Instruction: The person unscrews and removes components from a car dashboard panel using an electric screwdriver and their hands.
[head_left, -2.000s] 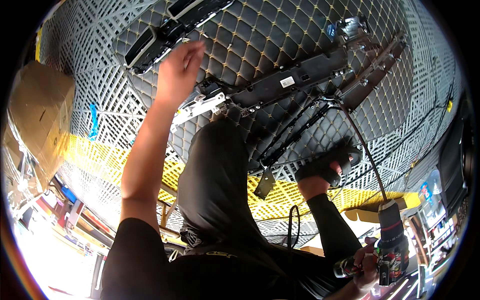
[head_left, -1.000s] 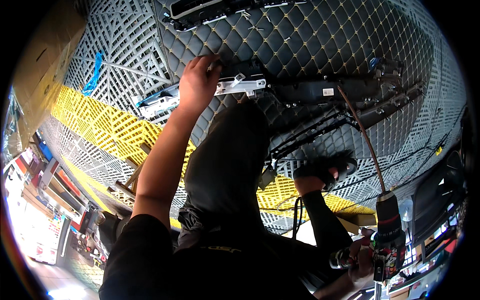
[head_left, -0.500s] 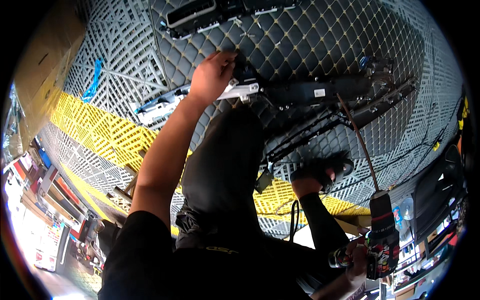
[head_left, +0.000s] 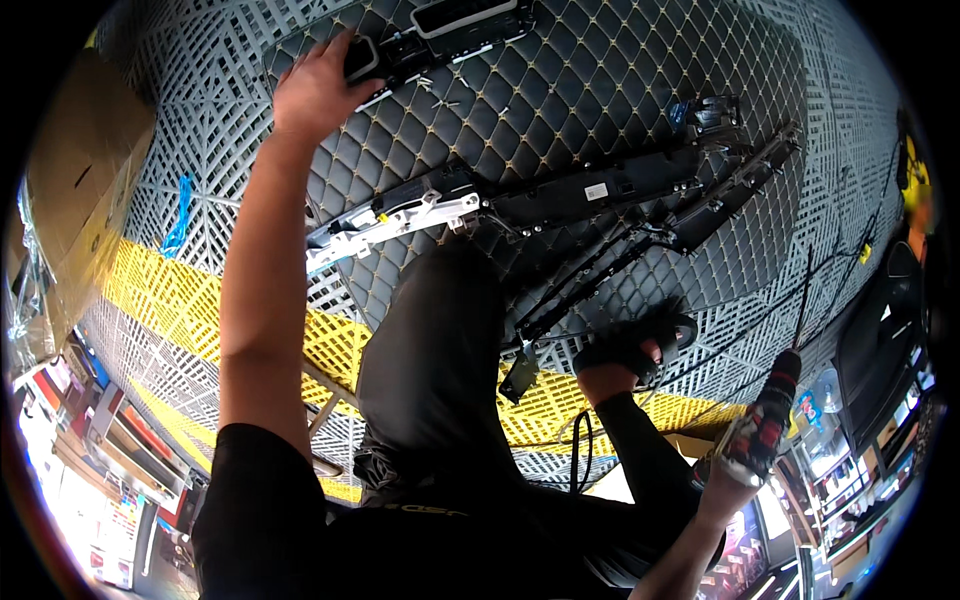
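My left hand (head_left: pixel 318 95) is stretched far forward, its fingers and thumb closed round the left end of a black air vent panel (head_left: pixel 405 58). This panel has light-rimmed vent openings. In my right hand (head_left: pixel 728 492), low at the right, is a cordless drill (head_left: pixel 757 430) with a long thin bit (head_left: pixel 804 295) pointing away from me. A long black trim piece (head_left: pixel 640 180) with a white label lies across the quilted mat (head_left: pixel 560 120). At its left end sits a silver-white bracket (head_left: pixel 425 212). A narrower black strip (head_left: pixel 690 222) lies nearer me.
Small loose pieces (head_left: pixel 440 95) are scattered on the mat near the vent panel. A black part with blue (head_left: pixel 705 115) lies at the mat's right. Grey and yellow floor tiles (head_left: pixel 270 310) surround it. A cardboard box (head_left: pixel 85 160) stands left, a blue strip (head_left: pixel 178 215) beside it.
My left hand has left the silver-white bracket and gone forward and left to the vent panel. The drill has turned, its bit swinging from over the trim to the right.
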